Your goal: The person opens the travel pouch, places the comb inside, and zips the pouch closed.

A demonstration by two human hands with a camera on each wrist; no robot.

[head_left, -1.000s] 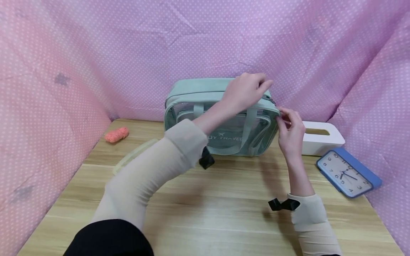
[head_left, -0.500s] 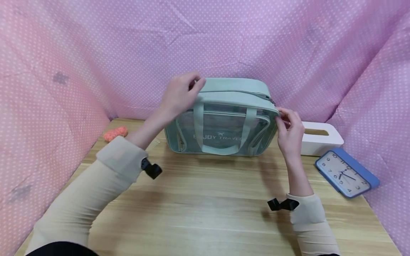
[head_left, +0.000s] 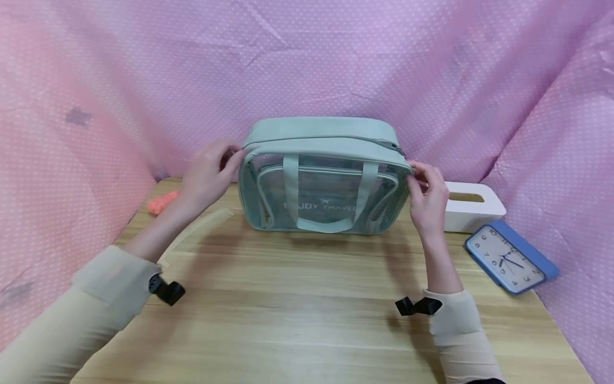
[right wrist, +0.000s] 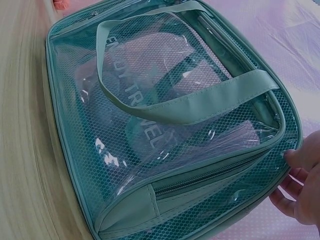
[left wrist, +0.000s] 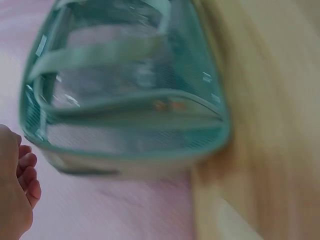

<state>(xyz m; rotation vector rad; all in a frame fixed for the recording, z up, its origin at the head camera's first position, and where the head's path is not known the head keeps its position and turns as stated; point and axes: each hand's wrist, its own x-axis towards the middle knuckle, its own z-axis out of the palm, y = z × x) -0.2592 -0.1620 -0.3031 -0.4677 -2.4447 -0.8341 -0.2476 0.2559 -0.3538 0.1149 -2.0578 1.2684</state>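
A mint-green, see-through mesh toiletry bag [head_left: 331, 186] with two strap handles stands upright at the back of the table. At its upper left corner my left hand [head_left: 208, 170] has its fingers curled, thumb and forefinger together at the end of the top zipper; the pull itself is hidden by them. In the left wrist view this hand [left wrist: 16, 185] shows at the lower left edge, beside the blurred bag. My right hand [head_left: 428, 197] pinches the bag's upper right edge. Thumb and fingertips of the right hand [right wrist: 305, 185] lie on either side of that edge in the right wrist view.
A white tissue box [head_left: 472, 208] stands right of the bag, and a blue clock [head_left: 508, 258] leans in front of it. Left of the bag lie a pale yellow comb [head_left: 199, 234] and a coral yarn skein [head_left: 160, 202]. Pink dotted cloth [head_left: 307, 64] surrounds the table.
My left hand has travelled leftward along the bag's top, from the right end to the left corner. The right hand keeps its hold. The whole view has shifted slightly.
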